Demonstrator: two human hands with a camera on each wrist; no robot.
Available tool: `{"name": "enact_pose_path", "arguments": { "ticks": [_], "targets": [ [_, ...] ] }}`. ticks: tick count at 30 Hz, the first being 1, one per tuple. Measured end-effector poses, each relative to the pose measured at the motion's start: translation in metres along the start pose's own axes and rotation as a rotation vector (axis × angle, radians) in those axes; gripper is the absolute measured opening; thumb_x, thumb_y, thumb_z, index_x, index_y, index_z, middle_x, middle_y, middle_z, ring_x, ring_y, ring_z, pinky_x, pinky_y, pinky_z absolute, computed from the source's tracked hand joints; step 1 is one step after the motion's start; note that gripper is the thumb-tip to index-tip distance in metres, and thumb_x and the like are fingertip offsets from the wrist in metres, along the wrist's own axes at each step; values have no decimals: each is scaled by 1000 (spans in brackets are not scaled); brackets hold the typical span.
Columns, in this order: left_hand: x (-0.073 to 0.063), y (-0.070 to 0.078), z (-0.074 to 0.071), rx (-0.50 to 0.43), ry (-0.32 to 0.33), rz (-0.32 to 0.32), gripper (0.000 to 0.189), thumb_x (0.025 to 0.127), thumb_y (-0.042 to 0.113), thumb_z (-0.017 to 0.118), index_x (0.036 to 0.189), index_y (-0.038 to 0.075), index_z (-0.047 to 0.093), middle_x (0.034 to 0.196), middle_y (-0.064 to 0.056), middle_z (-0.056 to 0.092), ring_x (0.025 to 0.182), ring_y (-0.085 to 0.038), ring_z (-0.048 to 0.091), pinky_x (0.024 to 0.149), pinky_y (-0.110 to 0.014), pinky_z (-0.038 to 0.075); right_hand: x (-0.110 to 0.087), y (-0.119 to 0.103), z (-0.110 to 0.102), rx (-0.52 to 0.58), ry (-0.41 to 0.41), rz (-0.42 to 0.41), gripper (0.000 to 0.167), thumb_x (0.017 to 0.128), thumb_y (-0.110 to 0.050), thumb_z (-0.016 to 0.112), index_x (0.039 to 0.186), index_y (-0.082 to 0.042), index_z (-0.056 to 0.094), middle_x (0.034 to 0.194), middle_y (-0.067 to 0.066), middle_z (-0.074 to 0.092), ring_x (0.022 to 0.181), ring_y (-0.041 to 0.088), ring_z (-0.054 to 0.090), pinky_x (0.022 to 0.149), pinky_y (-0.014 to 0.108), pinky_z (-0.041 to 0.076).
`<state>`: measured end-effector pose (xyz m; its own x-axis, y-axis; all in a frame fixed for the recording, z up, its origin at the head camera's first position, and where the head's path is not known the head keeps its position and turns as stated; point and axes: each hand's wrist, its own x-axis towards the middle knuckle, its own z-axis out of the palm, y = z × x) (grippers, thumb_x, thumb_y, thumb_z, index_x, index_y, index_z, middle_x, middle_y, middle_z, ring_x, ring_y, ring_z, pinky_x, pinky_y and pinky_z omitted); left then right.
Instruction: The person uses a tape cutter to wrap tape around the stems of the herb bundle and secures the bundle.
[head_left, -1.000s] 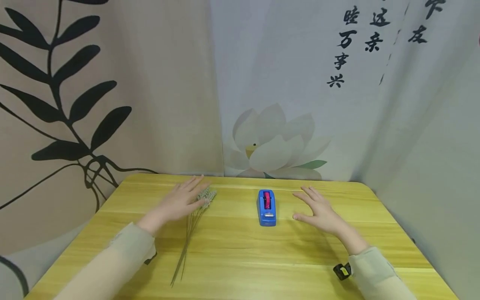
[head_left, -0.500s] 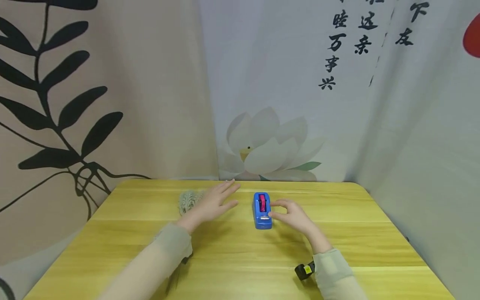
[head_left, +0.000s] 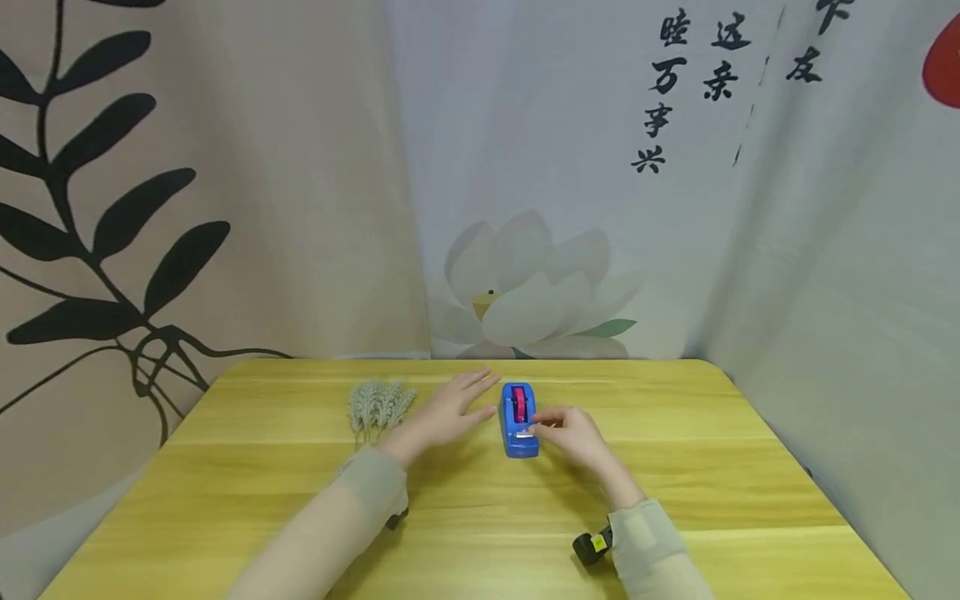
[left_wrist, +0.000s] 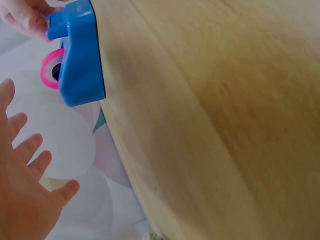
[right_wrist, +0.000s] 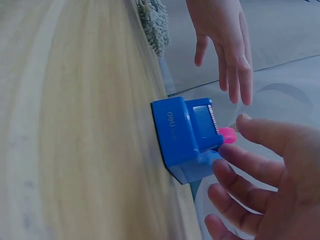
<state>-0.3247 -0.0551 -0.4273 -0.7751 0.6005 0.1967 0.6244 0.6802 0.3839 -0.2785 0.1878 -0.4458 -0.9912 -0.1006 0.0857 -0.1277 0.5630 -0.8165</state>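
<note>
A blue tape dispenser [head_left: 519, 442] with a roll of pink tape [head_left: 519, 404] stands upright on the wooden table. My right hand [head_left: 576, 437] is at its right side. In the right wrist view, its thumb and index finger [right_wrist: 250, 162] are parted near the pink tape [right_wrist: 228, 135] by the cutter; whether a fingertip touches it I cannot tell. Fingers extended, my left hand [head_left: 446, 412] hovers just left of the dispenser, apart from it in the left wrist view. Left of that hand lies a bunch of dried grass-like stems [head_left: 378, 406], partly hidden by the left forearm.
The wooden table [head_left: 637, 492] ends at a printed curtain [head_left: 315, 208] along its back edge. A dark wrist camera [head_left: 592, 546] is worn at the right cuff, and part of another [head_left: 397, 519] shows under the left cuff.
My left hand has moved right, off the dried stems and towards the dispenser. From the right, my right hand has come in to the tape end. The head view has shifted slightly.
</note>
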Motion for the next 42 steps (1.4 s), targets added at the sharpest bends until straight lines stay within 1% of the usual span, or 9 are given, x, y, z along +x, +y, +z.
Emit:
{"name": "enact_pose_path", "arguments": {
  "ticks": [5,11,16,23,32,35,37,39,42],
  "targets": [
    [5,-4,9,-24,-13,14,59,99,46,50,152,27,32,157,-3,26,143,-28,24,112,-53,21,1,4,5,25,-8,36,20,86,-16,73,98,-1,75,94,5,71,83,16,58,71,32,48],
    [11,-5,16,-96,-8,18,58,98,43,53,150,22,36,156,-7,29,141,-33,26,110,-56,22,1,4,11,29,0,24,16,87,-16,72,94,-2,75,93,6,71,86,17,61,75,35,50],
    [13,-4,21,-139,-28,-7,59,97,42,56,149,19,39,155,-7,31,141,-33,26,110,-57,23,0,3,15,56,-27,19,16,88,-13,70,95,0,75,93,7,71,86,18,61,75,35,51],
    [20,-2,26,-176,-42,-18,60,96,40,59,148,16,41,150,-9,40,138,-32,33,109,-54,26,-1,1,17,75,4,26,12,87,-8,70,94,1,75,93,8,71,86,18,61,74,33,50],
    [29,2,28,-142,-65,-27,62,93,38,64,146,12,44,149,-12,40,136,-31,36,110,-49,27,-1,-2,17,106,28,19,10,86,-5,69,92,2,75,94,10,71,89,20,62,76,34,50],
    [32,4,30,-106,-75,-39,66,92,40,66,147,12,42,150,-13,39,136,-32,36,110,-49,28,1,0,18,110,36,24,10,86,-4,69,91,2,75,94,11,71,91,22,62,79,37,51],
    [32,7,30,-79,-83,-58,68,91,41,67,147,13,41,150,-13,38,137,-32,35,110,-49,28,1,1,18,117,37,38,11,87,-7,69,91,2,75,93,9,71,90,19,61,78,34,50],
    [32,11,30,-53,-87,-77,70,90,40,69,148,13,41,151,-12,37,137,-32,35,110,-49,28,3,3,19,148,31,70,12,88,-9,69,91,2,75,89,7,70,82,17,59,71,30,48],
    [32,15,30,-13,-89,-104,71,88,39,70,148,15,41,152,-11,36,137,-31,35,110,-47,29,3,4,19,207,26,125,16,89,-12,68,92,2,74,80,4,65,65,13,49,57,24,41]
  ]
}}
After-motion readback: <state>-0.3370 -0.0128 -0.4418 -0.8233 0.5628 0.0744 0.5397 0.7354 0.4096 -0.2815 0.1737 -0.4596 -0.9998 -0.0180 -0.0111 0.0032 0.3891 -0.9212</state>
